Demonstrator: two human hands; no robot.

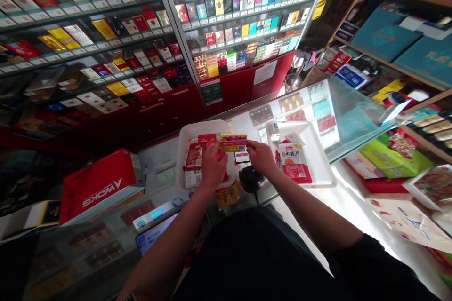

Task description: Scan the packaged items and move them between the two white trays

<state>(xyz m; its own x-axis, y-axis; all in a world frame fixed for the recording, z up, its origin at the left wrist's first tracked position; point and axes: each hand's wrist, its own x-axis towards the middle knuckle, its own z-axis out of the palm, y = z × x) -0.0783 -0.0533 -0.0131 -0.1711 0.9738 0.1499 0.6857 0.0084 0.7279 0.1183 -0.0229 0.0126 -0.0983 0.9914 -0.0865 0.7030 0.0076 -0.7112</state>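
Between my two hands is a small yellow and red packet (pixel 233 142), gripped at its ends. My left hand (pixel 213 167) pinches its left end, above the left white tray (pixel 181 150), which holds red packets (pixel 196 154) and a white one. My right hand (pixel 262 158) has the right end between its fingers, beside the right white tray (pixel 323 169). In that tray lies a white and red food packet (pixel 295 162) with smaller items. A phone with a lit screen (pixel 242 157) lies just below the held packet, and a black rounded device (pixel 251 179) is under my right hand.
A red shoe box (pixel 97 186) stands on the glass counter (pixel 160 150) at the left. A payment device with a screen (pixel 155 230) is near my left forearm. Shelves of small boxes (pixel 219 5) line the back. Gift boxes (pixel 383 35) fill the shelves at the right.
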